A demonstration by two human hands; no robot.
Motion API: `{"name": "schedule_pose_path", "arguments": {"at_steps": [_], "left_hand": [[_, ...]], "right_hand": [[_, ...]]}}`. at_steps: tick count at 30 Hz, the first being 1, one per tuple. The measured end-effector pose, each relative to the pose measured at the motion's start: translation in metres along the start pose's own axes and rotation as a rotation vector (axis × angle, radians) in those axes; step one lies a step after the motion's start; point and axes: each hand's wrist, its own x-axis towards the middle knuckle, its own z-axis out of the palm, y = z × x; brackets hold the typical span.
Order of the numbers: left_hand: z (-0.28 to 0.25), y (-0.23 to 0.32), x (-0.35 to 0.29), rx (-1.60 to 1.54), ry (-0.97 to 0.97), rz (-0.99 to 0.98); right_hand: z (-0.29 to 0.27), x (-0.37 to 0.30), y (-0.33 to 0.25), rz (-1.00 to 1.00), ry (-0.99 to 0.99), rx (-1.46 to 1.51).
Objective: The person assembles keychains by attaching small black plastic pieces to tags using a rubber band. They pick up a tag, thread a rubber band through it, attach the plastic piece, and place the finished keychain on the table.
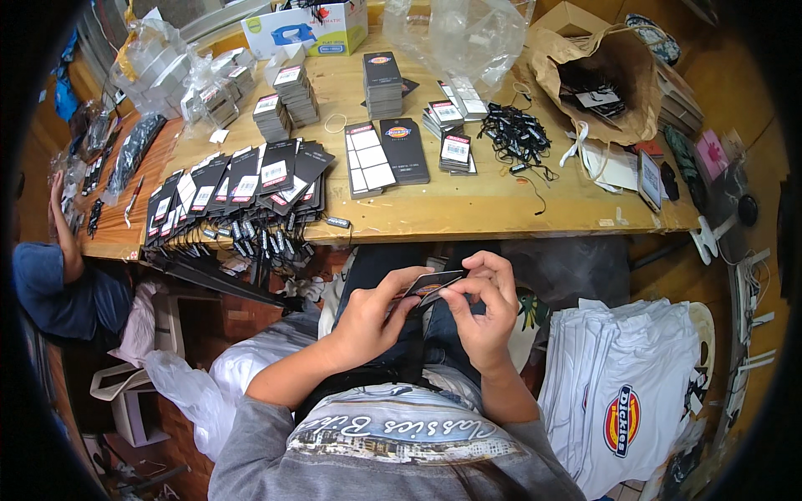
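Note:
In front of my lap, my left hand (372,316) pinches one side of a small black hang tag (436,282) with a coloured logo. My right hand (484,309) grips the tag's other side between thumb and fingers; a second layer of card seems to lie behind it. On the table edge ahead, a heap of black hang tags (271,177) with barcode labels lies fanned out, their black strings and seals (263,242) drooping over the edge. Farther right are a row of tags (405,152), a sheet of white stickers (368,159) and a tangle of black tag strings (514,134).
Tag stacks (383,88) stand on the wooden table (468,213). A brown paper bag (643,92) and a phone-like device (649,179) sit at the right. White printed T-shirts (585,367) are piled right of me. Another person's sleeve (71,288) shows at far left.

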Motion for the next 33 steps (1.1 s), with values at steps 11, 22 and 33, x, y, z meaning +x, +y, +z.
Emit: {"name": "schedule_pose_path", "arguments": {"at_steps": [11,22,33], "left_hand": [[-0.006,0.004,0.000,0.229,-0.182,0.122],[0.000,0.001,0.000,-0.236,0.127,-0.093],[-0.004,0.006,0.001,-0.135,0.078,0.115]], "right_hand": [[0.000,0.002,0.007,0.103,-0.034,0.173],[0.005,-0.001,-0.001,-0.226,0.042,-0.106],[0.004,-0.003,-0.007,-0.245,0.088,-0.108]]}}
